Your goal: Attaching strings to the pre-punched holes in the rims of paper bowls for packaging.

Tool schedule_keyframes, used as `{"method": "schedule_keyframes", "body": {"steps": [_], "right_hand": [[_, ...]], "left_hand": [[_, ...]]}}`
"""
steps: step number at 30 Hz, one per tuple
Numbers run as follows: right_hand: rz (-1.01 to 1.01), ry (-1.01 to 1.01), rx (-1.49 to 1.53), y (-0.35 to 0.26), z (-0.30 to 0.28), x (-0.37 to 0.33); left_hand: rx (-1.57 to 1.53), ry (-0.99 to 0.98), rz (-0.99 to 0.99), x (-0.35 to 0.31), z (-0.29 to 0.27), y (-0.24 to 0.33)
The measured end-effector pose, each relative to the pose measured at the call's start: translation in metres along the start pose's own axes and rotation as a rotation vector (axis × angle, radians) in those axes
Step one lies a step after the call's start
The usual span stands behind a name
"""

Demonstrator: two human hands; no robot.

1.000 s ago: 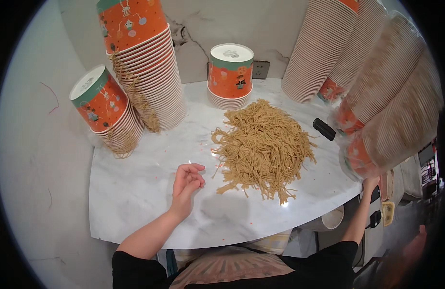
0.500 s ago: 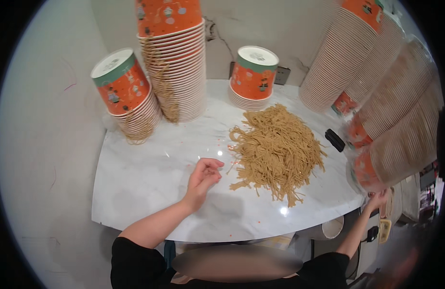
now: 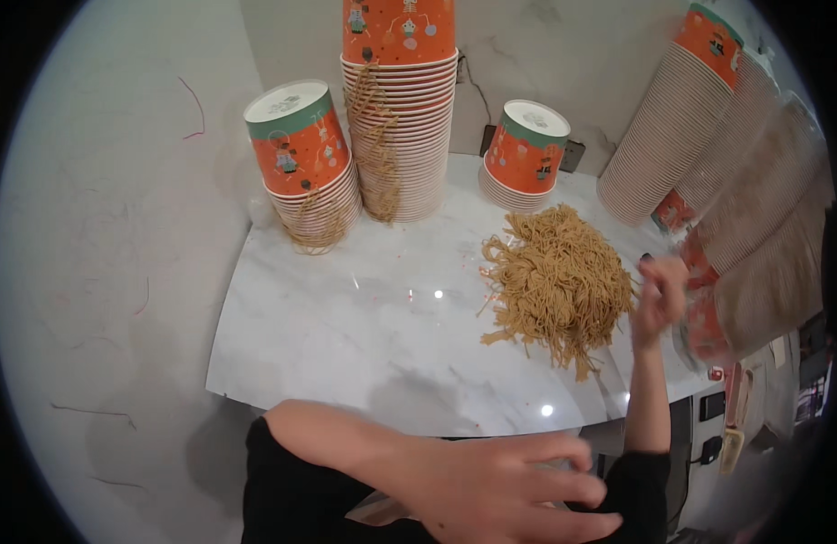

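Observation:
A loose pile of tan paper cords (image 3: 559, 281) lies on the right half of a white marble table (image 3: 346, 335). My left hand (image 3: 518, 490) is low in front of my body, below the table's near edge, blurred, fingers spread and holding nothing. My right hand (image 3: 659, 299) is raised at the pile's right edge, fingers curled and blurred. It is right beside the lower end of a plastic-wrapped stack of cups (image 3: 763, 236). Whether it grips anything is unclear.
Orange paper cups stand stacked upside down along the back: a tilted stack (image 3: 305, 163) at left, a tall stack (image 3: 400, 109) with cords draped on it, a short stack (image 3: 527, 150), and leaning stacks (image 3: 672, 127) at right. A wall socket (image 3: 573, 154) is behind.
My left hand drew back from the table beside the pile to below its near edge. My right hand rose from under the table's right edge to the pile's right side.

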State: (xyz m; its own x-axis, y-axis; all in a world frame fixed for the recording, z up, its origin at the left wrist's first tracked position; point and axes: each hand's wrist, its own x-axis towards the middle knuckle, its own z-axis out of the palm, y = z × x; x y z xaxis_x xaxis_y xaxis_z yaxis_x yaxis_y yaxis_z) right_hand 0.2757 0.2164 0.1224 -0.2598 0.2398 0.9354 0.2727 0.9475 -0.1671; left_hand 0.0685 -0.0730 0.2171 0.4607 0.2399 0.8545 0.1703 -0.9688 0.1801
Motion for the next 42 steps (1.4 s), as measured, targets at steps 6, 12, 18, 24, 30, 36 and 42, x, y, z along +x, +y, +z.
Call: {"method": "schedule_keyframes", "body": {"steps": [6, 12, 18, 24, 30, 36, 42], "right_hand": [[0.016, -0.103, -0.020, -0.008, 0.156, 0.093], [0.194, -0.323, -0.333, 0.057, 0.212, 0.114], [0.217, -0.405, -0.256, 0.076, 0.225, 0.127], [0.289, -0.356, -0.262, 0.098, 0.216, 0.153], [0.231, -0.263, -0.205, 0.088, 0.201, 0.165], [0.070, -0.039, -0.186, 0.017, 0.154, 0.196], [0.037, 0.199, 0.106, -0.122, 0.102, 0.098]], "left_hand": [[0.125, 0.162, 0.075, 0.012, -0.008, 0.015], [0.251, 0.320, -0.067, 0.005, -0.045, 0.040], [0.475, 0.377, 0.046, -0.016, -0.076, 0.058], [0.299, 0.516, -0.041, -0.030, -0.082, 0.075], [0.387, 0.417, 0.039, -0.069, -0.098, 0.080], [0.266, 0.327, -0.189, -0.119, -0.096, 0.082], [0.446, 0.571, -0.794, -0.160, -0.071, 0.013]]}}
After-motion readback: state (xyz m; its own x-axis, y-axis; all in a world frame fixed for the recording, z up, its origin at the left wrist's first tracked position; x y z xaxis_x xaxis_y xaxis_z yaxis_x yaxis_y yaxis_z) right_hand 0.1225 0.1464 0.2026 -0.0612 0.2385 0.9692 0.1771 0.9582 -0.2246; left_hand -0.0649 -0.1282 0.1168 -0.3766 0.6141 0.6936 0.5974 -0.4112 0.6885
